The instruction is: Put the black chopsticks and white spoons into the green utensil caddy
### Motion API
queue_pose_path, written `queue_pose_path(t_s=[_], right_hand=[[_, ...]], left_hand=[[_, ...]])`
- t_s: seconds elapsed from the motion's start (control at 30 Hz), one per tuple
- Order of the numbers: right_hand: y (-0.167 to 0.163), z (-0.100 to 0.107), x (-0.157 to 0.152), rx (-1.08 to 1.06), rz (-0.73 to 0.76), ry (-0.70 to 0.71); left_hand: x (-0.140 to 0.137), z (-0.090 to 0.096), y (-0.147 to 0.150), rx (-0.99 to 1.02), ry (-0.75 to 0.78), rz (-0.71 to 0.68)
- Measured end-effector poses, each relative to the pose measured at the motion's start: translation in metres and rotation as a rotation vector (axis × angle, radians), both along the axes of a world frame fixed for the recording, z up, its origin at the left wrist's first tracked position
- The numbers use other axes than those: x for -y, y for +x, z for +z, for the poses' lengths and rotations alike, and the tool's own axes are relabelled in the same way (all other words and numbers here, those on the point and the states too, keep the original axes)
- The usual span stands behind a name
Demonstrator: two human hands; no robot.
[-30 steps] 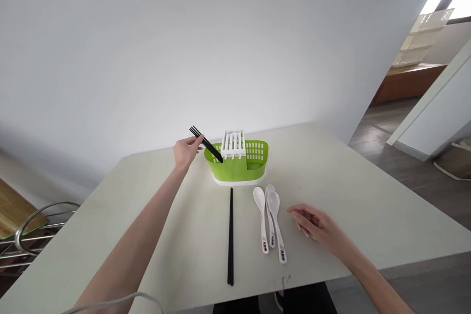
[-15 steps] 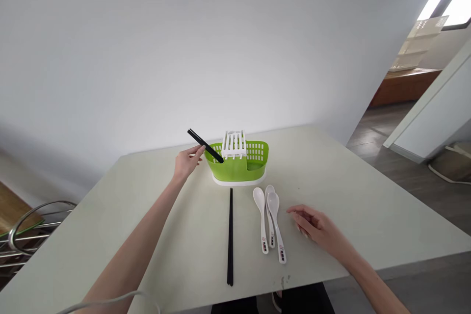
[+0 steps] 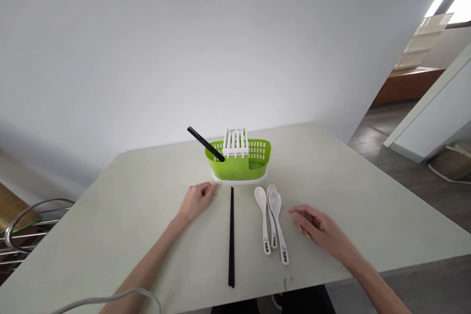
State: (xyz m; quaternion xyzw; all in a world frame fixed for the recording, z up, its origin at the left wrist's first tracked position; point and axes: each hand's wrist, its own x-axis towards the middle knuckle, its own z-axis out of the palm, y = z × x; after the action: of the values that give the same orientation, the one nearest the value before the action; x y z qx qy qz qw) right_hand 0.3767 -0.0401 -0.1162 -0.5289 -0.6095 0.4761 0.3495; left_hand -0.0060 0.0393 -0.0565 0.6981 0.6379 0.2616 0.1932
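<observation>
Left hand (image 3: 197, 199) low, just in front of the green basket (image 3: 235, 170); index finger stretched out, other fingers loosely curled, gripping nothing; right hand (image 3: 315, 228) beside three white spoons (image 3: 275, 201), fingers half bent, also holding nothing; black chopsticks (image 3: 231, 240) lie between left hand and spoons on the tabletop (image 3: 312, 157); they look light, stiff, likely slippery, best pinched together mid-length; spoons look light, smooth, probably hard, take by the handles; farther out, another black bundle (image 3: 205, 143) leans in the basket, left of its white slatted rack (image 3: 236, 151).
</observation>
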Motion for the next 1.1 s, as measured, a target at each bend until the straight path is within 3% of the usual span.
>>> queue_pose_path(t_s=[0.07,0.27,0.73,1.1], right_hand=[[0.000,0.001,0.000,0.022,-0.003,0.001],[0.000,0.002,0.001,0.043,0.007,-0.008],[-0.020,0.009,-0.017,-0.038,-0.091,-0.029],[-0.030,0.003,-0.006,0.149,-0.146,0.107]], left_hand=[[0.013,-0.009,0.012,-0.058,-0.031,-0.025],[0.028,-0.018,0.036,-0.175,0.015,0.082],[0.034,-0.022,0.032,-0.195,0.052,0.006],[0.037,-0.023,0.029,-0.224,0.070,0.004]])
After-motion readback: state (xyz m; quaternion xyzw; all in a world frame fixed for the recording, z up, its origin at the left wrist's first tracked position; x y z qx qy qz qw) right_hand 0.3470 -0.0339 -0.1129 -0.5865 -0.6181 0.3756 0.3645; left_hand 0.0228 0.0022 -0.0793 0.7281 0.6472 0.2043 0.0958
